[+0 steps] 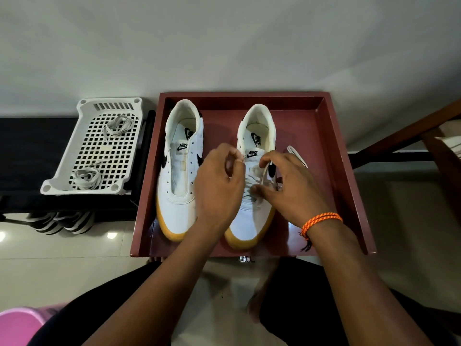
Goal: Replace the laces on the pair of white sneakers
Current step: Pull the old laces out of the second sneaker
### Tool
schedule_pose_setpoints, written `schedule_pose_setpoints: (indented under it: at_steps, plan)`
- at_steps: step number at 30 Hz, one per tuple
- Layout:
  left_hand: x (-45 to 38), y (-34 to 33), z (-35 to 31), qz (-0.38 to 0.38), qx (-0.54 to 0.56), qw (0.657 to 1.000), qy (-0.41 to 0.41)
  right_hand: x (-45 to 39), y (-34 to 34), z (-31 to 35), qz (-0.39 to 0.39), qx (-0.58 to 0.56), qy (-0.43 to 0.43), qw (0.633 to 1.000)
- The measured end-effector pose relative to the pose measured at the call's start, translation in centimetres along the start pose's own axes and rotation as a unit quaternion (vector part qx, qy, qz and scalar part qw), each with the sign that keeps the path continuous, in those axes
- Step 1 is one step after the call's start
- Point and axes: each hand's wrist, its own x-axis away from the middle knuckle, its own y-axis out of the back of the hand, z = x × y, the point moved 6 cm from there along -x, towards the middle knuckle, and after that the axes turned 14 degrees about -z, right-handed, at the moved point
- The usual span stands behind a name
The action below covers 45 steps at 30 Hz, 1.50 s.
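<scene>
Grip: both hands work the right sneaker (252, 216); the left hand (219, 186) has its fingers curled up by the top eyelets, apparently pinching a lace end, and the right hand (289, 188) pinches the lace (264, 177) between thumb and fingertips over the tongue.
Task's things: both white sneakers stand side by side in the red tray (334, 171), toes toward the person; the left sneaker (178, 171) shows bare eyelets and no lace.
Laces elsewhere: two bundled laces (86, 178) lie in the white perforated basket (99, 148) just left of the tray, and a white strip (296, 154) shows behind the right hand.
Step in hand: judged from the crossed rows, either threading or unthreading the right sneaker; I cannot tell which.
Doing it well: keep the lace flat, feed the tip squarely through one eyelet, draw both sides to even tension, and steady the shoe so it does not slide in the tray.
Hard to make out: the hands cover most eyelets and the lace tips; whether the basket holds old or new laces is unclear.
</scene>
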Motion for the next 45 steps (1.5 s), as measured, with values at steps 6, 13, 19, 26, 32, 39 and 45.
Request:
schedule_pose_setpoints:
  at_steps: [6, 13, 19, 26, 32, 39, 45]
  plan:
    - [0.8, -1.2, -0.2, 0.052, -0.155, 0.971, -0.174, 0.2, -0.3, 0.2, 0.000, -0.003, 0.000, 1.000]
    - [1.4, -1.9, 0.0, 0.098, -0.178, 0.960, -0.192, 0.1, -0.1, 0.4, -0.012, -0.006, 0.008, 1.000]
    - [1.3, -2.2, 0.0, 0.108, -0.120, 0.975, -0.153, 0.0, 0.1, 0.2, 0.004, -0.014, -0.007, 1.000]
    - [0.8, -2.1, 0.5, 0.097, -0.071, 0.985, -0.123, 0.4, -0.2, 0.7, -0.024, -0.012, -0.001, 1.000]
    - [-0.5, -1.4, 1.5, 0.046, 0.099, 0.993, 0.037, 0.4, -0.4, 0.9, -0.036, 0.010, -0.003, 0.999]
    - [-0.3, -0.6, -0.4, 0.027, 0.024, 0.995, -0.094, 0.6, -0.1, 1.2, -0.050, 0.046, 0.004, 0.998]
    - [1.3, -1.7, -0.8, 0.106, -0.160, 0.957, -0.217, 0.5, -0.3, 1.2, -0.028, 0.024, -0.005, 0.999]
